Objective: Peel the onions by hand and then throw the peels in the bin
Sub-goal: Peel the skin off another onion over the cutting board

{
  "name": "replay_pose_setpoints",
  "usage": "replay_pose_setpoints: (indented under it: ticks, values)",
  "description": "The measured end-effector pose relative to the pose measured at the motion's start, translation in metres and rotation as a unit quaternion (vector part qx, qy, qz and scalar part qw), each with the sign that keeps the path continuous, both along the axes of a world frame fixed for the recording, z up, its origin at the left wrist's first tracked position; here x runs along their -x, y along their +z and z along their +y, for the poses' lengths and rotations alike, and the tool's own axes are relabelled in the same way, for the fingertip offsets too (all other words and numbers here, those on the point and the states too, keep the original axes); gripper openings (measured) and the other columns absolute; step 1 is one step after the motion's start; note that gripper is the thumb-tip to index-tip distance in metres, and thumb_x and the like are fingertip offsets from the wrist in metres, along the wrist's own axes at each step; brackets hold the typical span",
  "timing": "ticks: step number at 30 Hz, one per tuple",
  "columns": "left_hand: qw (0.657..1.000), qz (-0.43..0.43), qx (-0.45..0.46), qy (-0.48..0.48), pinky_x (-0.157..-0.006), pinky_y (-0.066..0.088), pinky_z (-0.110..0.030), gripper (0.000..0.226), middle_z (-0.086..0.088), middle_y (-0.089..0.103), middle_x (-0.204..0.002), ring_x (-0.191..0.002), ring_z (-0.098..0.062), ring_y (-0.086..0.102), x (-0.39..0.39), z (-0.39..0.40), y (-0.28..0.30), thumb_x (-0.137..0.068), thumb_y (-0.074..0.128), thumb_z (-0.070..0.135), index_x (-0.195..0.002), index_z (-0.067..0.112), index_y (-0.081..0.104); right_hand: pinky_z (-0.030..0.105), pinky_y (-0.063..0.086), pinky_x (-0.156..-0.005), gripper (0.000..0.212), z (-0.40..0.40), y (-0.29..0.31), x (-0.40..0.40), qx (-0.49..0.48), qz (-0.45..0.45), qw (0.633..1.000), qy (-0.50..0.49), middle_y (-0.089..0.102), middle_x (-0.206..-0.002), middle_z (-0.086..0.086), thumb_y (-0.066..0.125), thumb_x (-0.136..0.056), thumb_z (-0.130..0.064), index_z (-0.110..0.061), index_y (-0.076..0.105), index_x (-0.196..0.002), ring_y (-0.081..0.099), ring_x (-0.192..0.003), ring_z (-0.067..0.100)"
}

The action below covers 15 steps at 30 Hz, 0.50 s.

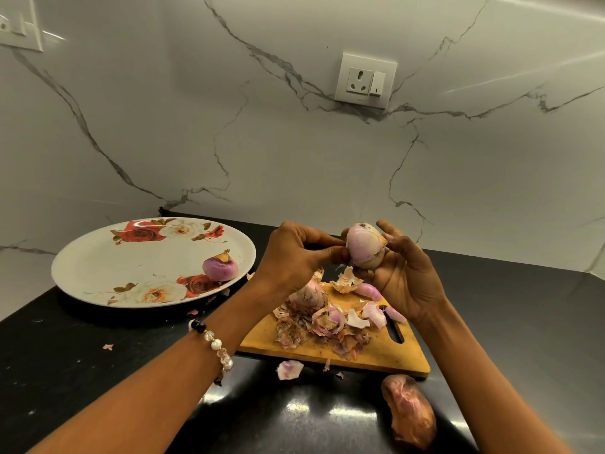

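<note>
White melamine plate (98,267), rose-printed, at 9 o'clock on the black table (491,306); contents: one peeled onion (220,266), purple, stem tip left on, lying near the plate's right rim.

Wooden cutting board (386,353), at 6 o'clock of centre, handle slot toward the right; contents: heap of onion peels (324,326), papery brown and pink, with an unpeeled onion (309,296) sitting at the heap's back edge, partly hidden by the left wrist.

Held onion (363,247), half-stripped, pale purple with a loose skin collar low down; raised above the board at about 12 o'clock of it. Right hand (402,276) cradles it from the right and below, fingers curled round it. Left hand (294,257) comes in from 9 o'clock, thumb and fingertips pinching a flap of skin at the onion's left side. Beaded bracelet (214,347) on the left wrist.

Brown-skinned onion (411,411), unpeeled, on the table at 5 o'clock, apart from the board's near corner.

Loose peel scrap (288,369), pale pink, on the table just in front of the board; smaller flecks scattered toward 8 o'clock.

Marble-look wall behind; socket and switch plate (366,80) at 12 o'clock, a second switch plate (19,26) at 10 o'clock.
</note>
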<state>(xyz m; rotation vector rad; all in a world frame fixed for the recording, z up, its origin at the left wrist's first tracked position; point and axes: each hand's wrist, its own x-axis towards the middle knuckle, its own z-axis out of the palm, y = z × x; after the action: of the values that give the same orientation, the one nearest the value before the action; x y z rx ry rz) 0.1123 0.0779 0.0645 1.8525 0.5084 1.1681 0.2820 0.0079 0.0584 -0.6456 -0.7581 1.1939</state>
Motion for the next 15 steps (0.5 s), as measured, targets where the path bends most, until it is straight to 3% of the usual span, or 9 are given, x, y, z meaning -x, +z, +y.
replay_pose_setpoints:
  ticks: [5, 10, 12, 15]
  values:
    - [1.0, -0.007, 0.006, 0.001, -0.06, 0.049, -0.01, 0.018, 0.01, 0.069, -0.073, -0.067, 0.0, 0.067, -0.0004, -0.0028, 0.0002, -0.077, 0.074, 0.012, -0.094, 0.008, 0.074, 0.04, 0.059, -0.059, 0.115, 0.0024, -0.0009, -0.0011, -0.012, 0.001, 1.0, 0.004, 0.036, -0.148, 0.031, 0.098, -0.036, -0.017, -0.016, 0.04, -0.134, 0.064, -0.101, 0.042]
    - [0.993, -0.047, 0.105, -0.021, -0.063, 0.053, -0.018, 0.011, 0.005, 0.072, -0.074, -0.071, -0.009, 0.067, -0.0017, -0.0047, 0.001, -0.083, 0.069, 0.011, -0.082, 0.021, 0.073, 0.043, 0.06, -0.062, 0.133, 0.004, 0.0003, 0.0009, -0.025, 0.005, 1.0, 0.006, 0.042, -0.143, 0.031, 0.098, -0.036, -0.019, -0.012, 0.029, -0.149, 0.066, -0.099, 0.042]
    - [0.988, -0.047, 0.148, -0.016, -0.069, 0.056, -0.026, 0.008, -0.003, 0.072, -0.08, -0.075, -0.017, 0.064, -0.0018, -0.004, 0.001, -0.084, 0.068, 0.013, -0.084, 0.02, 0.073, 0.048, 0.06, -0.068, 0.124, 0.0033, 0.0013, 0.0004, -0.024, 0.009, 1.0, -0.012, 0.042, -0.144, 0.028, 0.098, -0.04, -0.019, -0.012, 0.033, -0.145, 0.062, -0.106, 0.044]
    - [0.984, -0.052, 0.17, 0.016, -0.072, 0.057, -0.028, 0.004, -0.005, 0.07, -0.085, -0.078, -0.016, 0.063, 0.0018, 0.0001, 0.0028, -0.085, 0.067, 0.016, -0.085, 0.017, 0.071, 0.043, 0.059, -0.057, 0.087, 0.0016, 0.0044, -0.0001, -0.013, 0.004, 0.998, -0.06, 0.049, -0.13, 0.023, 0.082, -0.062, -0.016, -0.013, 0.041, -0.138, 0.063, -0.102, 0.038]
